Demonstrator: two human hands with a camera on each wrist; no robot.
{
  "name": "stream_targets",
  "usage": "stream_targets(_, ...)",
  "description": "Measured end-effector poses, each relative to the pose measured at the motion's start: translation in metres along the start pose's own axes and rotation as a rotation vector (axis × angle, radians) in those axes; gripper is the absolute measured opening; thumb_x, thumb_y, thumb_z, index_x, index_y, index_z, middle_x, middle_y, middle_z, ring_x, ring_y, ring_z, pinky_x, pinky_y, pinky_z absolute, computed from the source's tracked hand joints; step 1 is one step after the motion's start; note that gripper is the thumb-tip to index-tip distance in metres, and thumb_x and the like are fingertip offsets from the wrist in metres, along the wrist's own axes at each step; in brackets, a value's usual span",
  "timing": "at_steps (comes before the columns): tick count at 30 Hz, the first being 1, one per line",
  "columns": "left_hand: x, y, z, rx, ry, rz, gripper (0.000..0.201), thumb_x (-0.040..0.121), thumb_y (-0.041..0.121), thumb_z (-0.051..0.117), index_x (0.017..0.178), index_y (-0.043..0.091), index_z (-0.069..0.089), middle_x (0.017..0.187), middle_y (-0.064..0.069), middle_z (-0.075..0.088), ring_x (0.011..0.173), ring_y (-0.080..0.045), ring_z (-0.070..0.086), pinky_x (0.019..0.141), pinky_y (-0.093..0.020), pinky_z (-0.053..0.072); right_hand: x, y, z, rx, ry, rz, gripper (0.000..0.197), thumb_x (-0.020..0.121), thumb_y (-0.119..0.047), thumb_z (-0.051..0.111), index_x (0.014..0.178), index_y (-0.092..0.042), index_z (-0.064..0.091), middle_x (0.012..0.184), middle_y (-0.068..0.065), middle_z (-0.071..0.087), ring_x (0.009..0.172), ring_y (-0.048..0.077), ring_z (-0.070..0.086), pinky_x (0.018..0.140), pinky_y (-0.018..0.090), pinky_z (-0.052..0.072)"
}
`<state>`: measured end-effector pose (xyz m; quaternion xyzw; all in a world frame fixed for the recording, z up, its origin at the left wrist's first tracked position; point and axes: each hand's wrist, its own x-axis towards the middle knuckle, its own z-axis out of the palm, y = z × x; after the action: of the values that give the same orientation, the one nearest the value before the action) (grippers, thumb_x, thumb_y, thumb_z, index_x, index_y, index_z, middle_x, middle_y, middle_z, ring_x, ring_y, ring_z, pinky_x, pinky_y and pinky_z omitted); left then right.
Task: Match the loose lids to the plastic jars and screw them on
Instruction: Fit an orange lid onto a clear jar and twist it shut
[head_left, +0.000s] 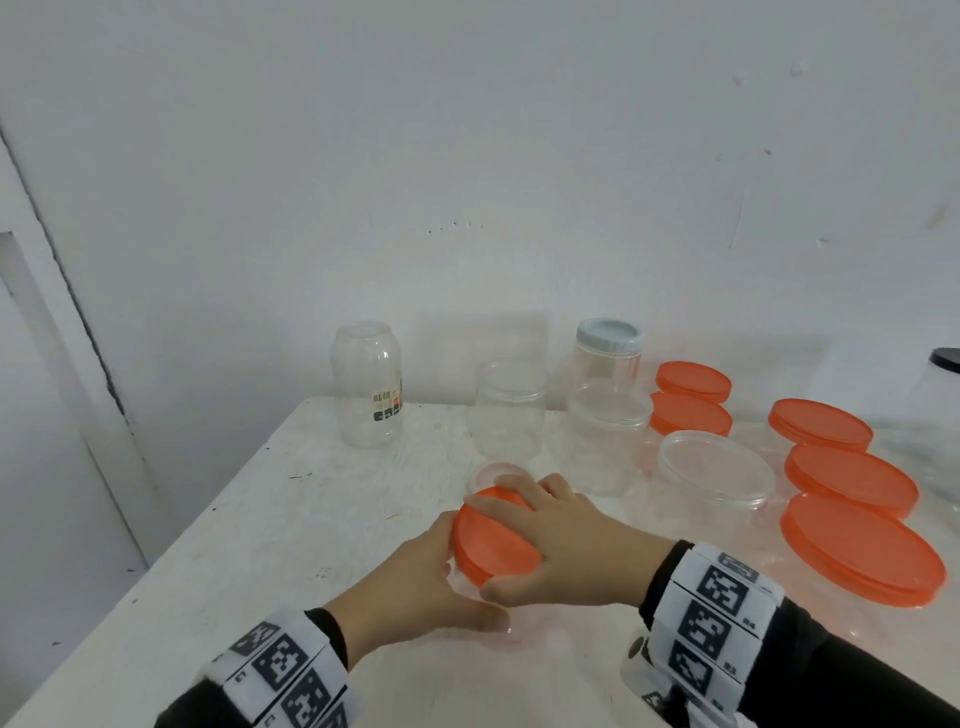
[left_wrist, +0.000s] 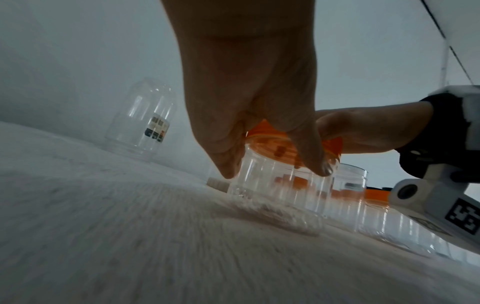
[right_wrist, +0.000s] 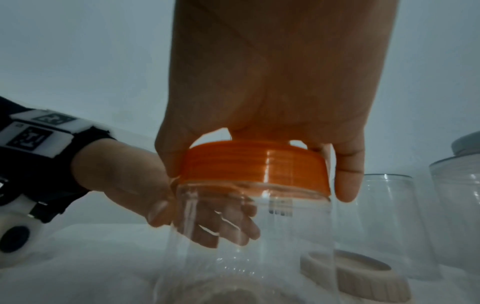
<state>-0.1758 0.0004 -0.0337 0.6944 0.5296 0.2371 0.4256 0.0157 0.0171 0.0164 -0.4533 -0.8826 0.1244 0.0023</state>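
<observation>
Near the front middle of the white table (head_left: 234, 519), a clear jar (left_wrist: 280, 191) stands with an orange lid (head_left: 493, 540) on its mouth. Right hand (head_left: 566, 545) cups the lid from above, fingers curled round its rim. Left hand (head_left: 410, 587) wraps the jar wall just under the lid, thumb in front, fingers behind.

Jar looks light, thin-walled, slick; likely flexes if squeezed, so hold it high near the stiffer neck, as now. Lid is rigid with a ribbed skirt (right_wrist: 257, 166); grip that skirt to turn. Cross-threading is the risk if the lid sits tilted.

More lidless jars (head_left: 506, 410) and loose orange lids (head_left: 693, 382) wait behind and to the right.
</observation>
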Motion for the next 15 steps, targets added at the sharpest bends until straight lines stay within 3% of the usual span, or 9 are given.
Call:
stream_targets(2,0.003,0.001,-0.004,0.057,-0.106,0.013,0.088,0.056,0.053,0.086,0.124,0.057,0.029,0.127,0.033,0.05,0.122,0.014,0.042,0.103,-0.014,0.036,-0.01,0.004,0.002,0.019,-0.003,0.023,0.08,0.079,-0.067,0.053,0.145,-0.052,0.01,0.153,-0.016,0.01,0.132,0.021,0.015,0.107,0.042,0.025)
stream_targets(4,0.008,0.003,-0.011,0.129,-0.182,0.019,0.083,0.059,0.054,0.083,0.123,0.059,0.031,0.136,0.035,0.043,0.13,0.014,0.034,0.11,-0.022,0.032,-0.022,0.01,0.003,0.027,-0.005,0.052,0.081,0.078,-0.067,0.052,0.144,-0.052,0.008,0.154,-0.016,0.007,0.133,0.02,0.013,0.108,0.041,0.024)
stream_targets(6,0.018,0.005,-0.019,0.205,-0.191,0.014,0.087,0.063,0.054,0.081,0.134,0.052,0.031,0.148,0.024,0.036,0.137,0.005,0.029,0.116,-0.029,0.029,-0.036,0.018,0.004,0.041,-0.004,0.086,0.082,0.077,-0.07,0.05,0.144,-0.054,0.005,0.156,-0.016,0.004,0.136,0.018,0.009,0.11,0.041,0.022)
stream_targets(9,0.041,0.011,-0.024,0.324,-0.139,0.009,0.089,0.075,0.051,0.076,0.147,0.035,0.026,0.152,0.013,0.034,0.139,-0.004,0.032,0.113,-0.027,0.032,-0.058,0.028,0.006,0.093,-0.001,0.146,0.084,0.073,-0.073,0.047,0.143,-0.056,0.003,0.157,-0.021,-0.003,0.139,0.011,0.002,0.114,0.043,0.018)
stream_targets(12,0.07,0.021,-0.021,0.454,-0.069,0.007,0.086,0.082,0.047,0.071,0.151,0.025,0.024,0.152,0.004,0.035,0.136,-0.012,0.037,0.102,-0.02,0.032,-0.077,0.037,0.009,0.153,0.025,0.206,0.085,0.071,-0.074,0.048,0.143,-0.058,0.005,0.156,-0.024,-0.006,0.139,0.01,-0.001,0.115,0.043,0.018)
stream_targets(15,0.099,0.029,-0.012,0.569,-0.046,-0.033,0.086,0.084,0.044,0.069,0.151,0.018,0.021,0.15,-0.005,0.035,0.132,-0.021,0.042,0.102,-0.027,0.036,-0.088,0.043,0.009,0.193,0.06,0.258,0.084,0.073,-0.075,0.05,0.143,-0.057,0.008,0.155,-0.026,-0.006,0.141,0.011,-0.002,0.115,0.042,0.02)
